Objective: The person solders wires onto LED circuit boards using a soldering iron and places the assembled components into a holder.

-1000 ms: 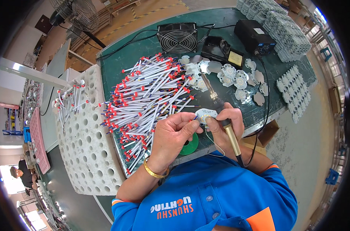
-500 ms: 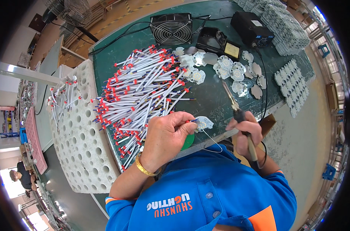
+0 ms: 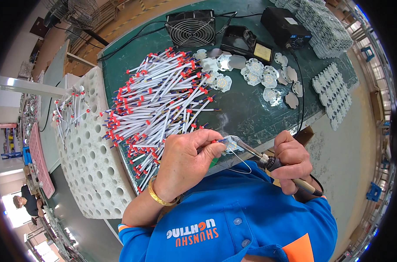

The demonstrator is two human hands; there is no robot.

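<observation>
My left hand is closed in a pinch on a wire lead with a red collar. Its end meets a small pale circuit board just beyond the fingertips; whether they grip the board too is hidden. A thin solder wire loops down from beside the board. My right hand is wrapped round a soldering iron, its metal tip reaching left onto the board. A wisp of smoke rises above. Partly behind my left hand shows a green round thing.
A heap of white wire leads with red collars lies left of centre. Behind stand a fan, an iron stand with yellow sponge and a black control box. Loose round boards lie right. A holed white foam block stands left.
My right hand has brought the soldering iron down and swung its tip left onto the board. Smoke has appeared. My left hand stays nearly in place.
</observation>
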